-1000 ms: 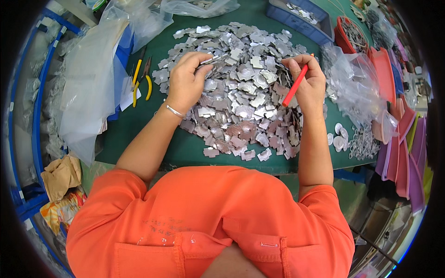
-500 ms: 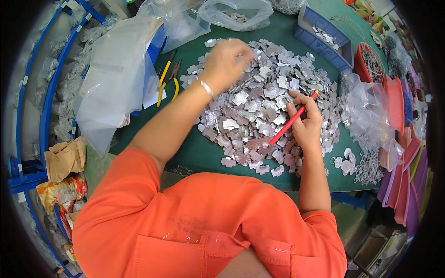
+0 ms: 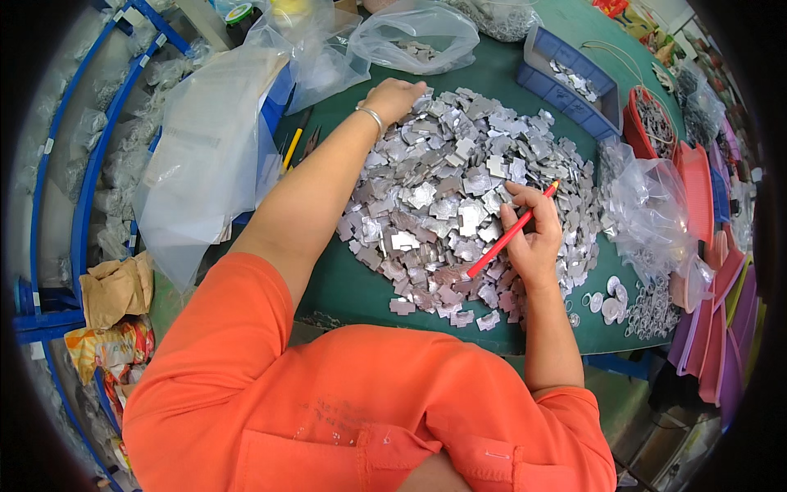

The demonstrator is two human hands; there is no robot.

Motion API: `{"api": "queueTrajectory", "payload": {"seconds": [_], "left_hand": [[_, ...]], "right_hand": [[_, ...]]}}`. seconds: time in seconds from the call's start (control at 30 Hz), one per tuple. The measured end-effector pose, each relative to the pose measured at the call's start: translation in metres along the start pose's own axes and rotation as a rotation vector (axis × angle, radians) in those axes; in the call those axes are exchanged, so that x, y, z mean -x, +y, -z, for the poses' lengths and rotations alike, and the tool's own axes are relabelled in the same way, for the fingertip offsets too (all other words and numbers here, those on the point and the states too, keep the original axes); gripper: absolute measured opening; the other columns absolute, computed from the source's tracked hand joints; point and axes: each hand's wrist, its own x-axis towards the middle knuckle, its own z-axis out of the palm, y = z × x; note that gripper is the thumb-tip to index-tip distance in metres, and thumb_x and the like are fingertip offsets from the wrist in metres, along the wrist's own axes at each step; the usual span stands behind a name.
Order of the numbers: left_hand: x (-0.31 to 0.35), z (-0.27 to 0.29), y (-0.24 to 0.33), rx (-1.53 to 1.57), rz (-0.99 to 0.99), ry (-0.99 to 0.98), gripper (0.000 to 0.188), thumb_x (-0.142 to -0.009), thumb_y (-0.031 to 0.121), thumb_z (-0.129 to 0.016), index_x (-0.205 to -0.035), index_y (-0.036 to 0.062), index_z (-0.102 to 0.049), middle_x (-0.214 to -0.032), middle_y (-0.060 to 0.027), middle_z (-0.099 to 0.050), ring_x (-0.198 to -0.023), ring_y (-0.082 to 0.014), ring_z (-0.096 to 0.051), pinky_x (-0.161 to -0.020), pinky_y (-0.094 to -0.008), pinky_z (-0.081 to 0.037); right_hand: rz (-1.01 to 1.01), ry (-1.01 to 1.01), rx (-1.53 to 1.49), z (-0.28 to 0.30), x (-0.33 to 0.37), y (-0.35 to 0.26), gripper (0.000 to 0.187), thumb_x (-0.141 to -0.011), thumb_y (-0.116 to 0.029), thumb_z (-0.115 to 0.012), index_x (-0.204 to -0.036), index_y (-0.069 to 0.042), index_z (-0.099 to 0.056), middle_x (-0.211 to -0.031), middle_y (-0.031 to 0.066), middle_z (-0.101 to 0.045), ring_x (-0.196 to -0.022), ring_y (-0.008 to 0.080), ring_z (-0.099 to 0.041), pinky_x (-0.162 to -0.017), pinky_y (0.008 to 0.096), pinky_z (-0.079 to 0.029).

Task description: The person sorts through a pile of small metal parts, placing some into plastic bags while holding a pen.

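A large heap of small flat silver metal pieces (image 3: 426, 197), notched in outline, covers the middle of the green table (image 3: 324, 287). My left hand (image 3: 398, 100) reaches to the heap's far left edge, its fingers curled in and pressed together; whatever they hold is hidden. A bracelet circles that wrist. Over the heap's right side, my right hand (image 3: 537, 242) grips a slim red pen (image 3: 512, 231) with a yellow end, which slants from upper right to lower left. The right fingertips are close above the pieces.
Yellow-handled pliers (image 3: 310, 143) and a yellow-and-black tool (image 3: 293, 148) lie left, partly behind my arm. Beyond the heap are an open plastic bag (image 3: 416, 33) and a blue bin (image 3: 611, 86). At right are a red basket (image 3: 635, 127), clear bags (image 3: 652, 197) and metal rings (image 3: 652, 307).
My left hand has drawn back leftward from the top of the heap to its far left edge. My right hand, still gripping the pen, has shifted slightly left and nearer.
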Motion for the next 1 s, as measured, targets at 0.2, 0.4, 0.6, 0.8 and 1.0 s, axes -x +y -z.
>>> {"api": "queueTrajectory", "payload": {"seconds": [0.2, 0.4, 0.6, 0.8, 1.0], "left_hand": [[0.016, -0.009, 0.019, -0.392, 0.007, 0.156, 0.046, -0.066, 0.055, -0.063, -0.094, 0.02, -0.069, -0.115, -0.0063, -0.057, -0.109, -0.0298, -0.052, -0.091, -0.0425, -0.034], [0.021, -0.012, 0.034, -0.519, 0.033, 0.192, 0.05, -0.065, 0.056, -0.062, -0.095, 0.0161, -0.066, -0.107, -0.0097, -0.062, -0.104, -0.0304, -0.055, -0.089, -0.0433, -0.035], [0.015, -0.019, 0.029, -0.619, -0.014, 0.275, 0.045, -0.067, 0.051, -0.059, -0.088, 0.0122, -0.066, -0.102, -0.0151, -0.061, -0.099, -0.0341, -0.055, -0.085, -0.044, -0.041], [0.017, -0.027, 0.034, -0.659, -0.075, 0.283, 0.048, -0.07, 0.048, -0.054, -0.089, 0.006, -0.067, -0.106, -0.0216, -0.057, -0.101, -0.0367, -0.052, -0.086, -0.0412, -0.041], [0.033, -0.025, 0.035, -0.71, -0.03, 0.251, 0.06, -0.074, 0.052, -0.051, -0.102, -0.0007, -0.062, -0.11, -0.0214, -0.056, -0.104, -0.0365, -0.05, -0.09, -0.0416, -0.04]], "right_hand": [[-0.003, 0.021, 0.007, 0.001, 0.0, -0.003, 0.017, -0.069, -0.006, -0.067, -0.082, -0.005, -0.056, -0.093, 0.0106, -0.066, -0.08, 0.0259, -0.058, -0.074, 0.0342, -0.044], [0.044, 0.043, 0.01, 0.002, 0.001, 0.001, 0.019, -0.067, -0.006, -0.068, -0.081, -0.005, -0.056, -0.091, 0.0109, -0.065, -0.081, 0.0289, -0.059, -0.072, 0.0362, -0.044], [0.053, 0.024, -0.002, 0.004, -0.002, -0.001, 0.018, -0.067, -0.007, -0.068, -0.08, -0.005, -0.056, -0.091, 0.0117, -0.065, -0.083, 0.0299, -0.059, -0.072, 0.0373, -0.044], [0.082, 0.072, 0.022, 0.007, 0.0, 0.001, 0.019, -0.065, -0.007, -0.07, -0.078, -0.005, -0.056, -0.09, 0.0112, -0.066, -0.083, 0.0288, -0.06, -0.072, 0.0366, -0.044], [0.019, 0.017, 0.023, 0.002, 0.003, -0.003, 0.017, -0.068, -0.006, -0.068, -0.078, -0.005, -0.055, -0.093, 0.0116, -0.066, -0.085, 0.03, -0.06, -0.076, 0.0375, -0.044]]}}
